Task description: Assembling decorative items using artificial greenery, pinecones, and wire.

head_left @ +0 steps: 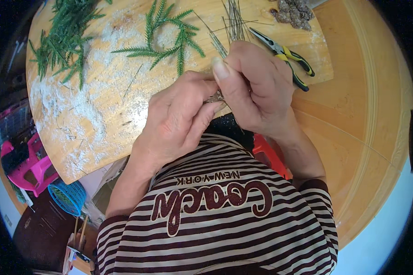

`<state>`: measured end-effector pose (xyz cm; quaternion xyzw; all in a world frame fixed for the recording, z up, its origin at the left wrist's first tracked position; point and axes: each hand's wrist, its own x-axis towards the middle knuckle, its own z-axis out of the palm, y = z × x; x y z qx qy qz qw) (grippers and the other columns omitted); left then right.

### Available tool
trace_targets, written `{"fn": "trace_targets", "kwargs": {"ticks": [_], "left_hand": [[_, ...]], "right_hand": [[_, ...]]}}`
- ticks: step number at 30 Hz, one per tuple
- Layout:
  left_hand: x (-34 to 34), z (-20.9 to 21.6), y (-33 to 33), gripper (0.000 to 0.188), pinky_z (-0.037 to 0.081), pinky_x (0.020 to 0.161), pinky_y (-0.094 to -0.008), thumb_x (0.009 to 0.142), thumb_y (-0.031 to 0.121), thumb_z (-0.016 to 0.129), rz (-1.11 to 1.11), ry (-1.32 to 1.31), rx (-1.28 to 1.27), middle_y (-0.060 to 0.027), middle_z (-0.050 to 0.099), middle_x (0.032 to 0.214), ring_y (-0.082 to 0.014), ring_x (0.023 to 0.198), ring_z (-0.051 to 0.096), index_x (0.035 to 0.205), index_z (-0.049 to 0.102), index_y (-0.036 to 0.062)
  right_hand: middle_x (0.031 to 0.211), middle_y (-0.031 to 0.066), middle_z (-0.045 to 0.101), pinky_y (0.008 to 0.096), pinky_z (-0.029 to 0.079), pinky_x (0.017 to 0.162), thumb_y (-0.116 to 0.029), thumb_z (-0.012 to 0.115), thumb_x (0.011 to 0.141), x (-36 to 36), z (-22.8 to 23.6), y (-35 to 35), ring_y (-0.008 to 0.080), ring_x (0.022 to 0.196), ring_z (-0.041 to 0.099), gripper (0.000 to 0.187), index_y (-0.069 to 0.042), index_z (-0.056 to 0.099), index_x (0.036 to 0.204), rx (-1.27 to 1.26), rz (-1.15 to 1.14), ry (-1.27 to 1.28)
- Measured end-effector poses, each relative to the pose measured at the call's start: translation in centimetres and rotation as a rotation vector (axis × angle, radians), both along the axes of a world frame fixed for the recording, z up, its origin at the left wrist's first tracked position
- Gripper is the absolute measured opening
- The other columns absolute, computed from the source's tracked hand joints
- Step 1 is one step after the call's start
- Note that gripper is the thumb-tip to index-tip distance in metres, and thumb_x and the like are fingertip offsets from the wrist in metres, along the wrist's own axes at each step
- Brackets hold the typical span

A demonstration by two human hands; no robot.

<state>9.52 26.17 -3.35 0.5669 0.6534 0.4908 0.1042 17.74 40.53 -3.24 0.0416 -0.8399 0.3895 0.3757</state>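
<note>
My left hand is closed around a small brown pine cone, of which only a little shows between the fingers. My right hand is close beside it, thumb pressed against the bent index finger. Whatever it pinches is hidden. Just beyond the right fingertips lies a bundle of thin dark wires. Pliers with yellow and black handles rest to the right of the wires. Green artificial sprigs form a loose ring past my left hand.
More green sprigs are heaped at the far left of the wooden table, which is strewn with white flakes. Brown glittery pine cones sit at the far right. Below the left edge are a pink plastic stool and a blue basket.
</note>
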Motion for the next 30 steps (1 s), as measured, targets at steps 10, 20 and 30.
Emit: {"fn": "trace_targets", "kwargs": {"ticks": [10,20,30], "left_hand": [[1.0,-0.6,-0.3,0.017,0.047,0.061,-0.0276,0.082,0.000,0.059,0.046,-0.247,0.104,-0.0148,0.059,0.090,-0.0216,0.070,0.059,0.098,0.053,-0.0014],[1.9,0.2,-0.6,0.013,0.040,0.072,-0.0197,0.091,0.003,0.050,-0.041,-1.023,0.140,-0.0012,0.055,0.089,-0.0066,0.078,0.049,0.103,0.053,-0.0015],[0.3,1.6,-2.1,0.019,0.043,0.076,-0.0213,0.089,0.008,0.056,-0.275,-1.482,0.041,-0.0045,0.060,0.091,-0.0082,0.084,0.055,0.104,0.056,-0.0036]], "right_hand": [[0.060,0.0051,0.045,0.0269,0.029,0.042,0.005,0.056,0.081,0.3,0.3,-1.0,0.0141,0.047,0.038,0.010,0.000,0.050,0.075,-0.106,-0.024,0.010],[0.062,0.0058,0.049,0.0261,0.031,0.042,0.007,0.059,0.078,0.4,0.5,-1.0,0.0152,0.047,0.040,0.009,0.002,0.051,0.078,0.055,-0.018,0.139],[0.066,0.0053,0.053,0.0278,0.033,0.045,0.004,0.067,0.073,0.9,3.1,-0.6,0.0155,0.052,0.045,0.014,0.001,0.058,0.083,-0.038,0.213,-0.050]]}}
